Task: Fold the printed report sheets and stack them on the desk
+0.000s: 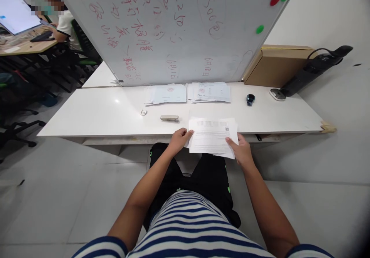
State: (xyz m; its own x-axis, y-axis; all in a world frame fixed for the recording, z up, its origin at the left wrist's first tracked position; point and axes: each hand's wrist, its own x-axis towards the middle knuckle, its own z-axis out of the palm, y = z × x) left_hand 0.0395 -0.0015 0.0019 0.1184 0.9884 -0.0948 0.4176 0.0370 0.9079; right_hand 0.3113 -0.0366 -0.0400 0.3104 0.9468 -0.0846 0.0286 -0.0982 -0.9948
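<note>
A seated person in a striped shirt (185, 227) holds a small sheaf of printed papers (212, 138) at the front edge of a white desk (86, 111), above the lap. The left hand (180, 139) has its grip closed on the sheaf's left side, thumb on top; the right hand (241, 150) pinches the opposite side the same way. Whether the sheets touch the desk edge cannot be told.

Just beyond the left hand lies a stapler (169, 118), with a small white object (143, 112) to its left — too small to identify. Two piles of papers, a left stack (169, 94) and a right stack (211, 92), sit side by side behind the sheaf, close against a whiteboard (185, 30) that walls off the desk's rear with red handwriting. To the right are a dark wristwatch (250, 99), a computer mouse (278, 94) beside the base of a black bottle (306, 75), and a cardboard box (277, 66) — standing behind them. At far left, a co-worker (65, 25) sits near a lit monitor (19, 13).
</note>
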